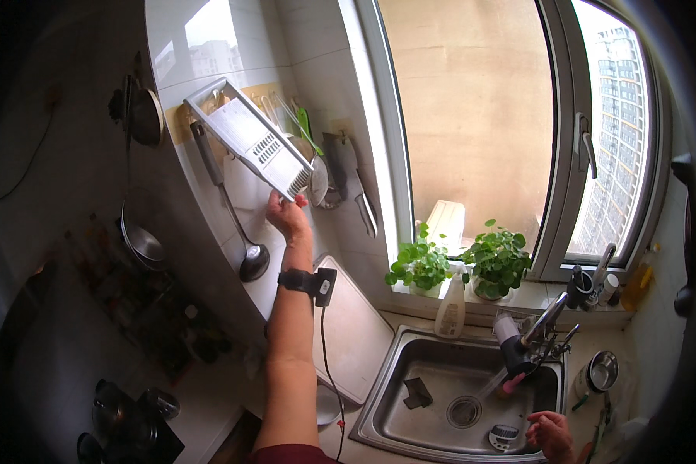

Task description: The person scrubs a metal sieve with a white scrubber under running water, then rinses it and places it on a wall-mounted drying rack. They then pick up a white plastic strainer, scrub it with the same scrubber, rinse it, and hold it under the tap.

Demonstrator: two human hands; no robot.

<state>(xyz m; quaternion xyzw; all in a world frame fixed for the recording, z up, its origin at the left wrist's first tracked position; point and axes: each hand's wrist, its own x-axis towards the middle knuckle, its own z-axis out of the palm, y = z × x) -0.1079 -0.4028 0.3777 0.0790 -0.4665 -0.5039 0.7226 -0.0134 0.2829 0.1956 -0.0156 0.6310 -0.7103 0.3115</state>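
Observation:
My left hand (289, 214) grips the lower end of a white and grey mandoline grater (246, 136), raised against the tiled wall beside hanging kitchen tools. A black strap with a small device and a cable is around that wrist. My right hand (548, 432) is over the right front edge of the steel sink (429, 426), its fingers curled; whether it holds anything cannot be told. Close to it in the basin lies a small white and dark slotted piece (503, 436). A dark cloth or pad (417, 393) lies left of the drain (464, 411).
A ladle (254, 261), knife (362, 200) and strainer (319, 177) hang on the wall. A cutting board (348, 330) leans left of the sink. Faucet (542, 325), spray bottle (451, 307), potted plants (496, 261) and a metal cup (603, 371) stand around the basin.

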